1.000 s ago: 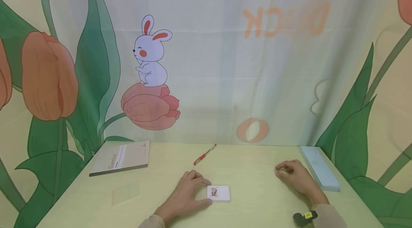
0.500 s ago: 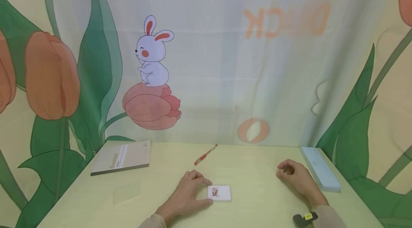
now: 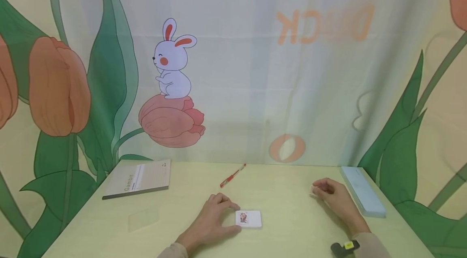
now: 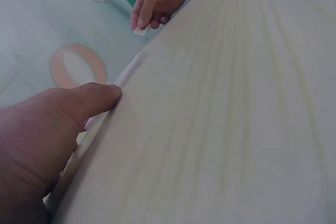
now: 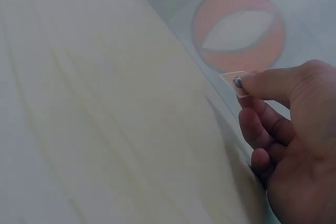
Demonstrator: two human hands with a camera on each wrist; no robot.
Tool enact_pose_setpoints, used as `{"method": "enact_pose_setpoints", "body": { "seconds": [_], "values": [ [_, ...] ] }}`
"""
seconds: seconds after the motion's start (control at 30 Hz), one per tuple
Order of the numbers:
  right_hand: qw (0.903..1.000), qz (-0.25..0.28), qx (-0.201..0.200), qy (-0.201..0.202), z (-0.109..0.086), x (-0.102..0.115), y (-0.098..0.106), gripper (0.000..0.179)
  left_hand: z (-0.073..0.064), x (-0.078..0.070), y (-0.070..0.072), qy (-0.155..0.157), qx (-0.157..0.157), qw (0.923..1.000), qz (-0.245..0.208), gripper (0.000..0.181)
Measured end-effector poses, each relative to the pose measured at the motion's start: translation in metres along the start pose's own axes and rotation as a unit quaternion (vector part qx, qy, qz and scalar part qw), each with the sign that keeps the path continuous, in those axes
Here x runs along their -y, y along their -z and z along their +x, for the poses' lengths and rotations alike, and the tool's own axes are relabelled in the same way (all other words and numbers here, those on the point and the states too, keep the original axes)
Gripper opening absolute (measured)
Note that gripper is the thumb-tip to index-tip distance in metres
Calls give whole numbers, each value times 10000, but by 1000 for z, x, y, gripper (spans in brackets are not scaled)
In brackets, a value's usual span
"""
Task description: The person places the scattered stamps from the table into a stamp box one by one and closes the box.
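Observation:
My left hand (image 3: 208, 221) pinches a flat white rectangular case (image 3: 254, 218) by its left corners, thumb at the near one and a finger at the far one. The case lies on the table, and a small red-brown figure is printed or stuck on its left end. In the left wrist view the thumb rests along the edge of the thin case (image 4: 128, 72). Off to the right, my right hand (image 3: 335, 197) holds a small sticker (image 5: 233, 78) between thumb and forefinger, raised above the table. The sticker has a white border and a dark print, partly covered by the thumb.
A clear flat sheet (image 3: 143, 219) lies left of the left hand. Behind it is a notebook (image 3: 146, 177) marked "Gambit". A red pen (image 3: 232, 175) lies at the back middle, and a long light-blue box (image 3: 363, 191) is right of the right hand. A patterned curtain (image 3: 233, 67) hangs behind the table.
My right hand has turned and lifted slightly, and the sticker in its fingers has changed its tilt. The left hand and the white case stay in place.

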State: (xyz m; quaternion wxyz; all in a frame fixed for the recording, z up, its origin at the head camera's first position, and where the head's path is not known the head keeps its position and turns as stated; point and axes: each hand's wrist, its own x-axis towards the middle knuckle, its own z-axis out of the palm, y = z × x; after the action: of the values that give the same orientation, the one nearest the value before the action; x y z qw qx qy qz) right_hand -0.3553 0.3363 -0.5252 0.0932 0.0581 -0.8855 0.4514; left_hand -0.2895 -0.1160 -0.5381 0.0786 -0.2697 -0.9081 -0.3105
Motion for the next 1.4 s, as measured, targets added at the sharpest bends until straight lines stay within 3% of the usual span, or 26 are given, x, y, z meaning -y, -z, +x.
{"method": "enact_pose_setpoints", "body": {
  "seconds": [0.43, 0.77, 1.23, 1.4],
  "values": [
    [9939, 983, 465, -168, -5, 36, -34, 28, 0, -1, 0, 91, 11, 9999, -57, 53],
    [9831, 1147, 1331, 522, -15, 70, -69, 21, -1, 1, 0, 58, -7, 10000, -66, 52],
    [9686, 1198, 2083, 637, -34, 101, -110, 14, 0, -1, 0, 40, 19, 10000, -78, 52],
    [9678, 1161, 2129, 676, -39, 110, -116, 13, 0, 1, 0, 10, 8, 10000, -33, 52]
  ]
}}
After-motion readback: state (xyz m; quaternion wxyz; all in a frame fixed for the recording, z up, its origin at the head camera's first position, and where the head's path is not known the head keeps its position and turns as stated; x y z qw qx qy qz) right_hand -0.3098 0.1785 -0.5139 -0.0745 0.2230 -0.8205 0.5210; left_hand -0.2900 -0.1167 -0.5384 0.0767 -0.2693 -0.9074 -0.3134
